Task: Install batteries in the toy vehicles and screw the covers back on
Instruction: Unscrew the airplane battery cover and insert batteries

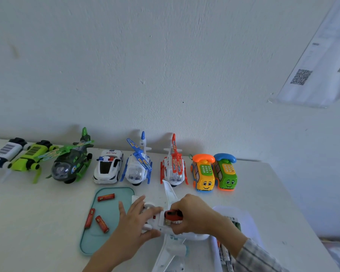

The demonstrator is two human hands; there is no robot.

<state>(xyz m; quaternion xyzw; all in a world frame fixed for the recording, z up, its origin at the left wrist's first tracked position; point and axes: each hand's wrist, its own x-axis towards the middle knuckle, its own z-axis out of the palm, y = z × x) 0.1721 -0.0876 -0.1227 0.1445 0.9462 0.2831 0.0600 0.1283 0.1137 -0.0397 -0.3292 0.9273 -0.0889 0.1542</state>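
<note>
A white toy airplane (170,195) lies belly-up on the table in front of me. My left hand (133,226) holds its body from the left, fingers spread over the underside. My right hand (192,214) pinches a red battery (173,214) in the open battery compartment. Three more red batteries (105,197) lie loose on a teal tray (90,242) to the left.
Along the wall stands a row of toys: a white and a green robot vehicle (28,158), a green helicopter (71,163), a police car (108,166), a blue helicopter (138,165), a red helicopter (174,165), orange and green phone buses (214,172). A white tray with pens (224,254) sits right.
</note>
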